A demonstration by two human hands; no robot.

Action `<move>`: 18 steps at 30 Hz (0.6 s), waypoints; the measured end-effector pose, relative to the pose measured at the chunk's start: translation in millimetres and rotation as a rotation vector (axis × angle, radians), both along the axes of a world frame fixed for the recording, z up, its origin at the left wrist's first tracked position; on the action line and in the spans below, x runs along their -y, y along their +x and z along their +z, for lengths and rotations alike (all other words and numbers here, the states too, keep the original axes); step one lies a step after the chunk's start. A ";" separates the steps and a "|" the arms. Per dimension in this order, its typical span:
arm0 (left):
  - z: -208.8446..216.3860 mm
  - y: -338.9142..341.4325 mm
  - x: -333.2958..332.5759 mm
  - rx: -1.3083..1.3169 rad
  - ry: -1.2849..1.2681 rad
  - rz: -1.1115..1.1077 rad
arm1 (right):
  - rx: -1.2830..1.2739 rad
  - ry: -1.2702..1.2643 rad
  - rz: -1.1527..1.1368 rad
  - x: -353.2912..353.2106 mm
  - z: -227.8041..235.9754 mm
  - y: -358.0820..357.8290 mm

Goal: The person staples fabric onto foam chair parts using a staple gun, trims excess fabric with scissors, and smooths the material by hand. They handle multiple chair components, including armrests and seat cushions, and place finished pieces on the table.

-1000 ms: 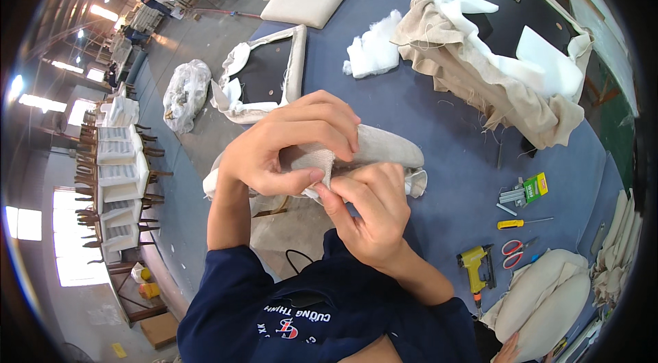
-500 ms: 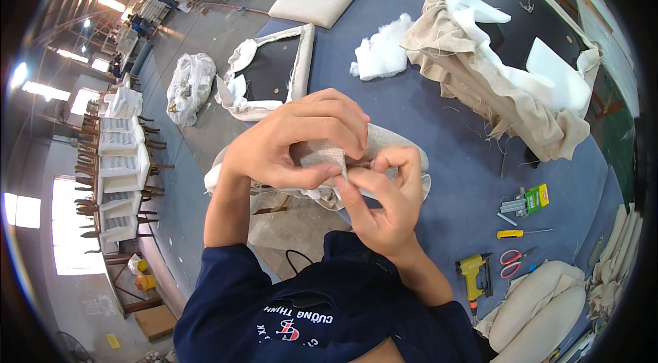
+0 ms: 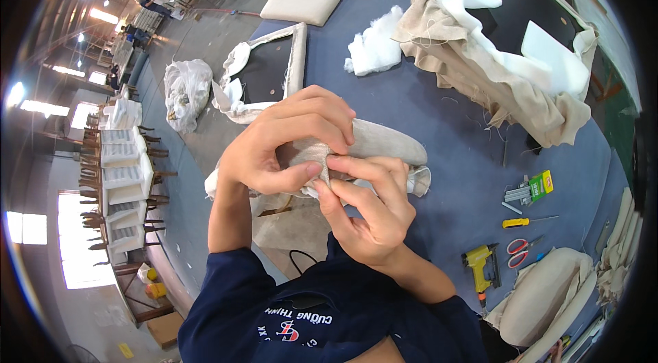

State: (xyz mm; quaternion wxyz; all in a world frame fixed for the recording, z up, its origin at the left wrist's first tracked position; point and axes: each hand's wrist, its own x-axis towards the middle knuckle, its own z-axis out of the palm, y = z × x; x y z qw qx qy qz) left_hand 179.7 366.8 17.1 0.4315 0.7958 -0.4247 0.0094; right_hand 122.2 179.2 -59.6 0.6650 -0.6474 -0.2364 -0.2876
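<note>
A beige fabric-covered pad (image 3: 394, 143) with a rounded end lies across the near side of the blue table, in front of my body. My left hand (image 3: 284, 133) arches over its left part, thumb and fingers closed on the beige fabric. From the right, my right hand (image 3: 370, 209) pinches the same fold of cloth, fingertips close to the left thumb. Loose fabric and a bit of white padding show along the pad's near edge. The pad's middle is partly hidden behind my hands.
On the blue table (image 3: 452, 178) lie white wadding (image 3: 375, 44), a black-backed cushion (image 3: 493, 34), a smaller one (image 3: 267, 71), and staple strips (image 3: 519, 194). At right are a yellow screwdriver (image 3: 517, 222), scissors (image 3: 519, 253), a yellow staple gun (image 3: 480, 267) and beige pads (image 3: 545, 298).
Both hands have shifted slightly left along the pad, baring more of its right end. My right fingers have regripped higher on the fold. The whole view has shifted a little.
</note>
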 end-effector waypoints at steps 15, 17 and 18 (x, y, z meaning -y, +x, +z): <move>0.8 -1.0 0.4 0.016 0.002 0.009 | -0.035 0.045 0.024 -1.9 1.0 -1.8; 0.1 -1.2 0.9 0.019 -0.001 0.008 | -0.020 0.047 0.035 -2.6 -1.2 -1.8; -0.3 -1.3 1.3 0.021 -0.002 0.008 | -0.007 0.045 0.034 -2.9 -1.7 -1.2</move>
